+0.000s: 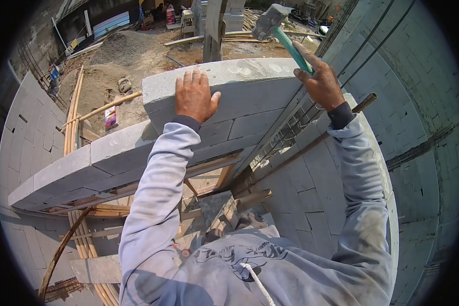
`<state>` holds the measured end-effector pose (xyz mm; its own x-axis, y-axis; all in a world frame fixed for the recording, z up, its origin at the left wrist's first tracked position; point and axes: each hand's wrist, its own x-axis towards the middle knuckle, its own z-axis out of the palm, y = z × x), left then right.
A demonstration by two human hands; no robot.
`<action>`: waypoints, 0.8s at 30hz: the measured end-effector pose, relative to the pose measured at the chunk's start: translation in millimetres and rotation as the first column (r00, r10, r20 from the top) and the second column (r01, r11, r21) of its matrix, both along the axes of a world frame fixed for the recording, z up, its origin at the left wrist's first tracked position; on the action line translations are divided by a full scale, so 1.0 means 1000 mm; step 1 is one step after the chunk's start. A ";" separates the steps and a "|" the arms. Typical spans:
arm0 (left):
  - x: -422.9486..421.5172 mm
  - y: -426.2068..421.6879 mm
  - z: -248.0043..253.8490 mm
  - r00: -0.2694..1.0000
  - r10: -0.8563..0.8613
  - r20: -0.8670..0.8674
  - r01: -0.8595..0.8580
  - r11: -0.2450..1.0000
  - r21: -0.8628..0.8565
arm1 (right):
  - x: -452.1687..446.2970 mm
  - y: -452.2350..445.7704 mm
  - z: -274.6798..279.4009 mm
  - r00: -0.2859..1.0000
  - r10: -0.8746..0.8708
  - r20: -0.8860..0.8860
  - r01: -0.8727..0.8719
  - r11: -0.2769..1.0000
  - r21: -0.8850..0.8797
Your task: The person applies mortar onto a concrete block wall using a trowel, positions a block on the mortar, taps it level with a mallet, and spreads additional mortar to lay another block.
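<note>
My left hand (195, 98) lies with fingers spread over the near top edge of a pale grey block (160, 87), the upper course of the wall. In my right hand (321, 84) is a mallet (294, 50) with a green handle; its dark grey, dusty head points up and away from me, raised above the wall. Whitish round marks show on the block's top face. Lower wall blocks (120, 148) run off to the left, one course below the block under my left hand.
Steel reinforcing bars (290, 127) stand in a gap right of the block. Another block wall (311, 188) rises at my right. Bamboo poles (74, 115) lean at the left. Beyond are a gravel heap (130, 48), a wooden post (214, 30) and a purple-and-white bag (111, 117).
</note>
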<state>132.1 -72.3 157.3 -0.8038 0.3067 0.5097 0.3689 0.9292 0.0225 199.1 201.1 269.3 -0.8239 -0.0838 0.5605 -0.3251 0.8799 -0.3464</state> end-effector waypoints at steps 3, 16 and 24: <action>0.000 0.001 0.001 1.000 0.002 -0.009 -0.002 1.000 -0.004 | 0.003 0.024 0.041 0.978 -0.076 -0.197 0.056 0.993 -0.104; -0.002 0.005 -0.003 0.999 0.022 -0.034 -0.022 1.000 -0.012 | -0.013 0.121 -0.068 0.996 -0.091 -0.012 0.090 0.951 0.295; -0.002 0.005 -0.003 1.000 0.020 -0.013 -0.021 1.000 -0.002 | -0.008 0.119 -0.061 0.929 -0.292 0.228 0.234 0.940 0.248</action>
<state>129.9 -67.6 154.1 -0.8035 0.2915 0.5191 0.3500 0.9366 0.0157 191.4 319.7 208.6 -0.9457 0.0623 0.3190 0.0033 0.9833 -0.1822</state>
